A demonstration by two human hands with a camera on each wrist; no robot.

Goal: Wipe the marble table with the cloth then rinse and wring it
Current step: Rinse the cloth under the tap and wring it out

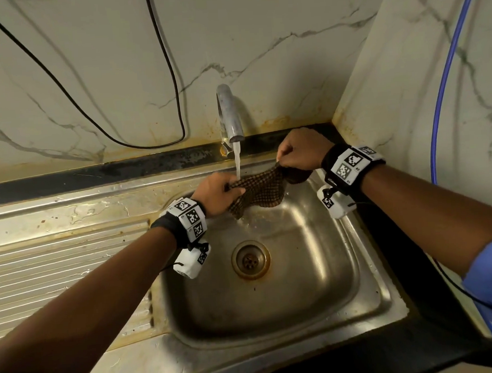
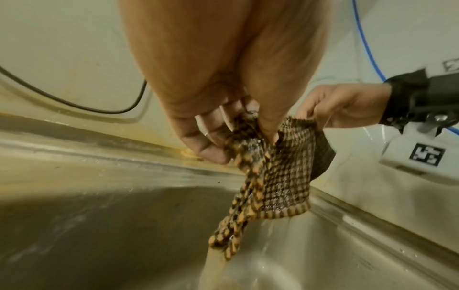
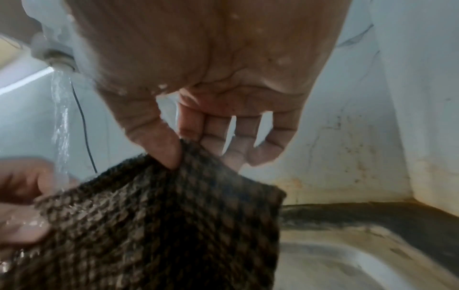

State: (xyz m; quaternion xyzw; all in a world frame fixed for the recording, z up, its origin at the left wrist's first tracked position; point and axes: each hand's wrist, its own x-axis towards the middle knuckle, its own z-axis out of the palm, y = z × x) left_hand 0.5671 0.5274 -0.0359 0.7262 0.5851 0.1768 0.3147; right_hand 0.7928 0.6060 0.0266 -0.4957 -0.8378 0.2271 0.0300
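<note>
While water runs from the tap (image 1: 230, 115), the cloth (image 1: 258, 192) hangs stretched between both hands over the back of the sink (image 1: 368, 268).

Left to right:
- Ribbed drainboard (image 1: 56, 255) far left, wet, nothing on it that matters.
- Left hand (image 1: 215, 195): thumb and fingers (image 2: 211, 135) pinch the cloth's left edge, bunched. Stream lands right at this pinch, touching the knuckles. One corner droops below the hand toward the basin; water runs off it in the left wrist view.
- Cloth: checked weave, brown and orange, soaked. Long axis runs left-low to right-high, hand to hand, roughly parallel to the back wall. Body sags below both grips.
- Right hand (image 1: 300, 154): thumb pressed against index finger, pinching the top right corner. Other fingers (image 3: 270, 141) curl loosely, not on the fabric. Sits higher and further back than the left, near the wall corner.
- Blue hose (image 1: 445, 73) on the right wall, well clear.

Judgement: rinse step, wring not started. Cloth is spread, not gathered. Only the left end sits under the stream, so the right portion likely needs sliding leftward under the water. Wringing needs both hands to close fully round a bunched cloth along that hand-to-hand axis; current two-point pinch is too light for twisting. Left hand is nearer the stream. Drain (image 1: 250, 259) sits below, open.
</note>
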